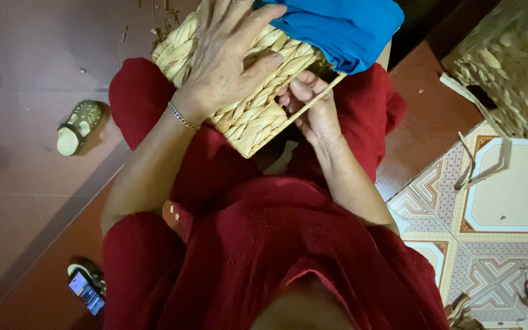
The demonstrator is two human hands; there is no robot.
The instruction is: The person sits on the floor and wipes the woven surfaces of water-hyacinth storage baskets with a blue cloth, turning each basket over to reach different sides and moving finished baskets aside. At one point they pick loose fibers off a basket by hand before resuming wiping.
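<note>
A pale woven straw basket lies on my lap, over my red dress. My left hand, with a thin bracelet at the wrist, lies spread on top of the basket and presses it down. My right hand is at the basket's right edge, its fingers pinched on a thin flat straw strand that runs up and to the right along the rim. A blue cloth covers the far end of the basket.
A second woven basket stands at the top right, with loose straw strips hanging onto patterned floor tiles. On the red-brown floor at the left lie a pale sandal and a phone. Straw scraps lie at the top.
</note>
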